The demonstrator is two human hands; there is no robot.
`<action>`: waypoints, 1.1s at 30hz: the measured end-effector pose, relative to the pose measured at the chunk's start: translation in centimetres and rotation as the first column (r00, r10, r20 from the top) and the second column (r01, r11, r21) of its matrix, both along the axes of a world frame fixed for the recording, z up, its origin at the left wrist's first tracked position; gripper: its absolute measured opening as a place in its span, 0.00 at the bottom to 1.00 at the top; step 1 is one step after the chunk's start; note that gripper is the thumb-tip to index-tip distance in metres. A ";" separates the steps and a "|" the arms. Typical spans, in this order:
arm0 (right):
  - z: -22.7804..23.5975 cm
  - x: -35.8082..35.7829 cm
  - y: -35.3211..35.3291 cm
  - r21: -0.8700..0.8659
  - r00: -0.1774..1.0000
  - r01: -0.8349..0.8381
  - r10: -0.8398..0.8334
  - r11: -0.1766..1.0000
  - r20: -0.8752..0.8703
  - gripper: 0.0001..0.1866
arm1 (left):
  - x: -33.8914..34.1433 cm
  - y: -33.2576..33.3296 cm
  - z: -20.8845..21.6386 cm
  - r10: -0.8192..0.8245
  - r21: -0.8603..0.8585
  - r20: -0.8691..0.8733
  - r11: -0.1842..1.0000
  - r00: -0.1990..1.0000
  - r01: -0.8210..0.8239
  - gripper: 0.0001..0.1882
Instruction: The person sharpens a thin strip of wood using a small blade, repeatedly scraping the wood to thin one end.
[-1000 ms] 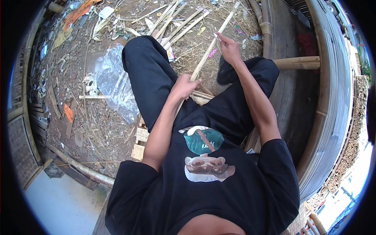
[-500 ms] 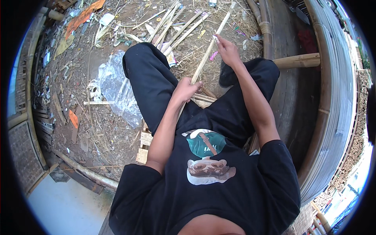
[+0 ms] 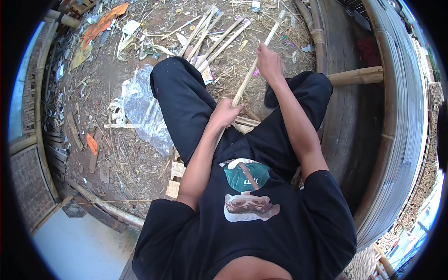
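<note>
A long pale strip of split bamboo or wood [image 3: 248,79] slants from between my thighs up to the far right. My left hand [image 3: 226,113] is closed round its lower part, near my lap. Farther up, my right hand [image 3: 269,63] is closed against the right side of the strip. A small pale tip shows at its fingers, but what it grips is hidden. The lower end of the strip runs behind my left wrist toward my lap. Below it, between my legs, lie pale wooden pieces [image 3: 246,122].
Several similar strips [image 3: 223,43] lie beyond my left knee. Clear plastic sheeting [image 3: 147,109] lies on the littered ground to the left. A bamboo pole [image 3: 355,77] juts beside my right knee, by a wooden plank [image 3: 343,112]. Orange scraps [image 3: 106,23] lie at the far left.
My right hand has turned slightly, and the pale bit at its fingertips shows less. The left hand keeps its hold on the strip. The whole view has shifted a little.
</note>
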State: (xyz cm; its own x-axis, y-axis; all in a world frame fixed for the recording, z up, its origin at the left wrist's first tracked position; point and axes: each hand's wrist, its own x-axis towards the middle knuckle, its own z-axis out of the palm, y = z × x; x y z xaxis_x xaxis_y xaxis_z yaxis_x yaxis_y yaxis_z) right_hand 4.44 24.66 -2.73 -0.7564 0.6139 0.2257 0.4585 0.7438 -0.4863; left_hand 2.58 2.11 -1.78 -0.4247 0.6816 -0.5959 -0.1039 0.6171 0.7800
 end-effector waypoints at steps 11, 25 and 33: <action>0.8 1.1 0.5 -0.046 0.990 -0.024 0.017 0.999 -0.138 0.05 | 0.2 0.1 0.4 -0.002 0.023 0.030 1.000 1.000 0.002 0.19; 3.2 4.5 -7.1 -0.097 0.884 -0.432 0.401 0.896 -0.239 0.03 | -0.9 -0.6 0.0 0.131 0.013 -0.153 0.991 0.980 -0.130 0.20; 2.8 4.9 -5.1 -0.325 0.946 -0.256 0.168 0.911 -0.276 0.06 | -1.3 -1.1 0.9 0.180 0.063 0.038 0.981 0.983 -0.182 0.18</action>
State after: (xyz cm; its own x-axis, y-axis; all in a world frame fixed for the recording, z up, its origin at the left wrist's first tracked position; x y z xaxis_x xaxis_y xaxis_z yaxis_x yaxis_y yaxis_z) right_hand 9.32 19.56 0.02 -0.8285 0.5175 0.2139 0.1477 0.5704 -0.8080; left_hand 1.23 0.99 -0.85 -0.5263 0.6333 -0.5674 -0.2349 0.5330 0.8129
